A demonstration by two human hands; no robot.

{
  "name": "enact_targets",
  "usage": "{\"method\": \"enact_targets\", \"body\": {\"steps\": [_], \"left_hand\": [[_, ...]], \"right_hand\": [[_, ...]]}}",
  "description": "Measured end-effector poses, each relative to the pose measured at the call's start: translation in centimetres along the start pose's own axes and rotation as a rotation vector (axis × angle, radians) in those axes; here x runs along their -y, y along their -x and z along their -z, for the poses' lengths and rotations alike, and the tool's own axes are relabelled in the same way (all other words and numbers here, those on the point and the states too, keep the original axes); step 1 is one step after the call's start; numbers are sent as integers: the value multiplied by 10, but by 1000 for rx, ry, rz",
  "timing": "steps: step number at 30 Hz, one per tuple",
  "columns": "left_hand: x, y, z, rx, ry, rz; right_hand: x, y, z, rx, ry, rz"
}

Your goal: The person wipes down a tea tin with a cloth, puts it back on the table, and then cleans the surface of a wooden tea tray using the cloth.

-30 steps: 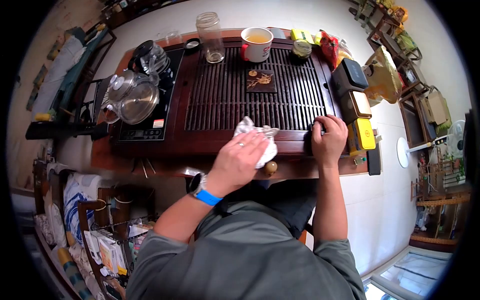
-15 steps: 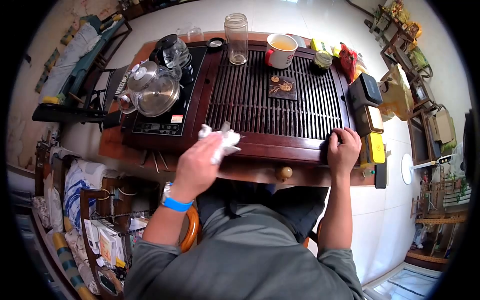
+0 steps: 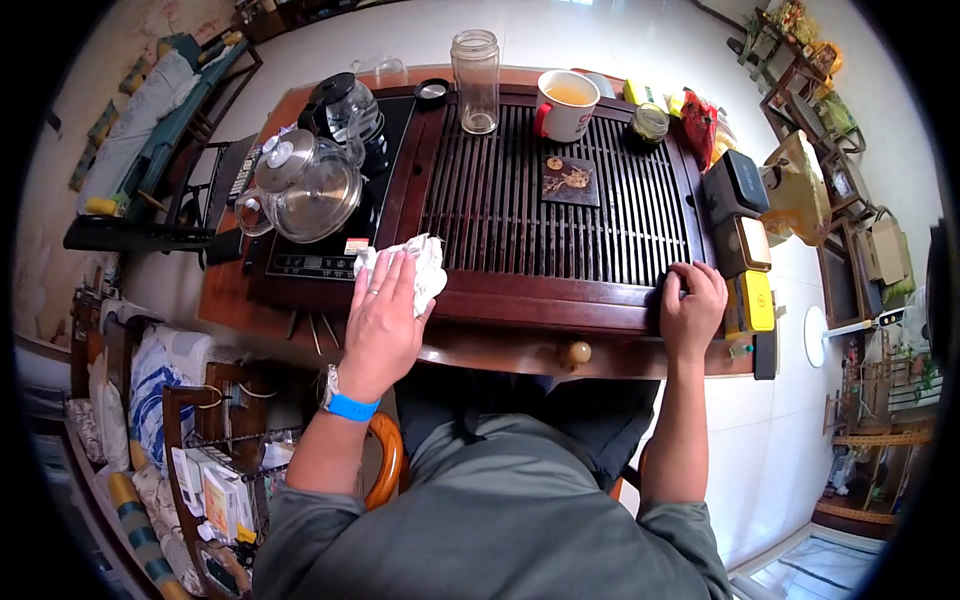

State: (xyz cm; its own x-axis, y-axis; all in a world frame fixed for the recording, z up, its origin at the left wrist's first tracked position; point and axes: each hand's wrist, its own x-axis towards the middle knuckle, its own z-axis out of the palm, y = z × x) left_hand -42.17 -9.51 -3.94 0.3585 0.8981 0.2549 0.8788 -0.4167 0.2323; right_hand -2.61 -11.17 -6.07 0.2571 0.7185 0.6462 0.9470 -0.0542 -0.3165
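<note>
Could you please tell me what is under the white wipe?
Beside the white wipe, the dark tray shows at right and the black cooktop at left; the left hand lies on top. What lies directly beneath is covered.

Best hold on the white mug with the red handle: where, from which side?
Probably the red handle, coming from the wearer's left: it sticks out that way, with a gap before the glass jar. Lift level, I'd say; the white mug stands upright with amber liquid inside.
</note>
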Motion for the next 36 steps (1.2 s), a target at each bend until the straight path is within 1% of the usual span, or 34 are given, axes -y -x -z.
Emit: {"method": "enact_targets", "body": {"steps": [4,12,20,24,27,31,32,36], "left_hand": [[12,-12,-10,2,-59,-55],[32,-64,-25,38,-128,-57],[49,-129,-46,34,-149,-13],[47,-158,-42,130,-77,85],[53,-166,-55,56,-154,55],[63,-189,-60,88,-140,52],[65,-194,-64,42,-125,47],[72,-217,-75,27,-189,74]], "right_hand": [[0,-1,-2,-10,0,8],[-3,0,-2,-11,-21,1],[-1,0,-1,-13,-31,2],[-2,-1,-2,-26,-27,8],[-1,-1,-2,-33,-36,21],[-2,-1,-1,-30,-43,22],[-2,-1,-1,-30,-45,22],[-3,-2,-3,-42,-50,37]]}}
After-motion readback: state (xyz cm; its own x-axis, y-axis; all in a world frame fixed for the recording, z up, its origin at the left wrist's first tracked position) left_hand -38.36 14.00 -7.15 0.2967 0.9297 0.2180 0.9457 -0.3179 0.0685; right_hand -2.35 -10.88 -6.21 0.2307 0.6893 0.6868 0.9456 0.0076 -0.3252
